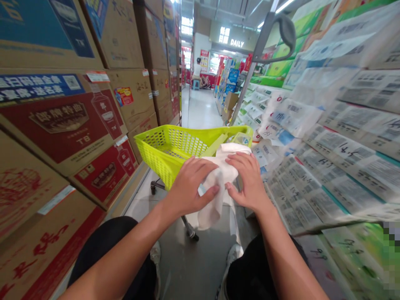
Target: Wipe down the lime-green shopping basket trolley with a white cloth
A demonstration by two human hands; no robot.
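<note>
Both of my hands are on a crumpled white cloth (229, 171), which may be soft paper. My left hand (196, 181) grips its left side, thumb in front and fingers curled behind. On the right, my right hand (246, 177) pinches it with fingers over the top and thumb below. A thin, partly see-through end of it hangs down between the hands, blurred. The upper part lies against the right end of a lime-green shopping basket cart (156, 160), just beyond my hands. A clear item with a blue mark (243, 139) shows at that end.
Stacked cardboard cartons (59, 125) line the left side. Packs of tissue paper (337, 158) with handwritten prices are piled on the right. A grey handle on a metal pole (283, 39) rises at the cart's right. Down the aisle, a person (196, 68) is by a blue stool (196, 84).
</note>
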